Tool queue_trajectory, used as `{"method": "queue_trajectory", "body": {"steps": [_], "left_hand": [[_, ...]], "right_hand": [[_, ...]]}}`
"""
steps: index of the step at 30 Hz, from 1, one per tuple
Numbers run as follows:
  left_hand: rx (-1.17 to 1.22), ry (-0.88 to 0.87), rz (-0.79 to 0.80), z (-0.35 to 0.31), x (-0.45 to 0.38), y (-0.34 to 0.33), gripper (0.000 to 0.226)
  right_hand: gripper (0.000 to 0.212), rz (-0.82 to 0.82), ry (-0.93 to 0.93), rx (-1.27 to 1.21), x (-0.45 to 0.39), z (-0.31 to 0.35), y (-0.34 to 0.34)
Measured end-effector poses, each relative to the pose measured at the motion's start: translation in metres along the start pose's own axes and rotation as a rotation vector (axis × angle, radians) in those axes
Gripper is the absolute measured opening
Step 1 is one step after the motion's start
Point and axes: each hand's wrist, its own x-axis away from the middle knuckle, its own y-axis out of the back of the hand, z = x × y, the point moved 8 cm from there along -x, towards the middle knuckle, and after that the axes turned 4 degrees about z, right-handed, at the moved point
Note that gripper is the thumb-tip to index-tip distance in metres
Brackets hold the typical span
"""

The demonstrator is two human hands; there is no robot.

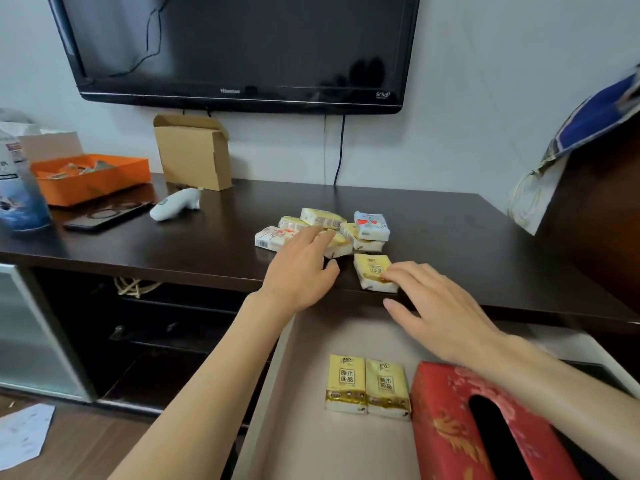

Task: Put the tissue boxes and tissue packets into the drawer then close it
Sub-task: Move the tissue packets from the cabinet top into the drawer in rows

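A beige drawer (298, 441) stands pulled out below the dark cabinet top (450, 237). Inside it lie two yellow tissue packets (367, 384) side by side and a red tissue box (450, 431) to their right. On the cabinet top sits a pile of several tissue packets (322, 221), yellow ones plus one blue-and-red packet (371, 225). My left hand (299, 271) rests over the pile with fingers spread on a yellow packet. My right hand (436, 306) has its fingertips on a single yellow packet (372, 273) by the front edge.
An orange tray (90, 174), an open cardboard box (194, 150), a white thermometer-like device (176, 204), a dark phone (104, 216) and a blue bottle (17, 188) occupy the left of the top. A television (239, 46) hangs above. A dark cupboard with a cloth (588, 133) stands right.
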Motion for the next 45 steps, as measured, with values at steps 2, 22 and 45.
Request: {"method": "queue_trajectory", "body": {"steps": [2,22,45], "left_hand": [[-0.083,0.005,0.032,-0.005,-0.003,-0.010,0.044],[0.129,-0.051,0.256,-0.035,0.020,-0.023,0.020],[-0.196,-0.255,0.643,-0.044,0.168,-0.042,0.049]], "right_hand": [[0.038,-0.025,-0.025,0.013,0.011,-0.011,0.010],[0.038,0.124,-0.320,-0.416,-0.007,-0.055,0.014],[0.051,0.511,0.017,-0.082,0.081,0.061,-0.029]]}}
